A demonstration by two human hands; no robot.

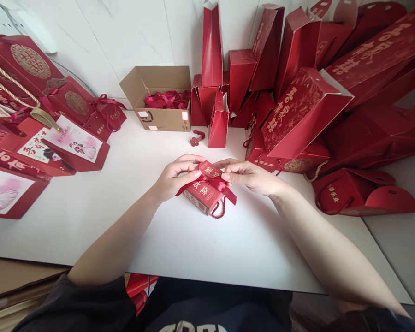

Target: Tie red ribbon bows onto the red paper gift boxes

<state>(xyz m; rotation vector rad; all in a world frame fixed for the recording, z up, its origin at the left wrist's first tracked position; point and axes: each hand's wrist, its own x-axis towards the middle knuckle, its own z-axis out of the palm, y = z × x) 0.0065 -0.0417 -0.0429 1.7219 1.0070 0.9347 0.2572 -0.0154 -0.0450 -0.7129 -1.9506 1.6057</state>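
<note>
Bow [230, 195] on red box [201, 190] is seemingly pinched by left hand [174, 178] and right hand [254, 177], ribbons [168, 99] heaped in far carton [162, 119].

Small box [203, 190]: “喜”; gold medallion [31, 62]: “囍”.

The small box [207, 197] looks like smooth printed card, its ribbon [231, 196] shiny satin, its handle [224, 210] twisted cord, the carton [164, 118] matt cardboard, the surface [180, 244] smooth.
</note>
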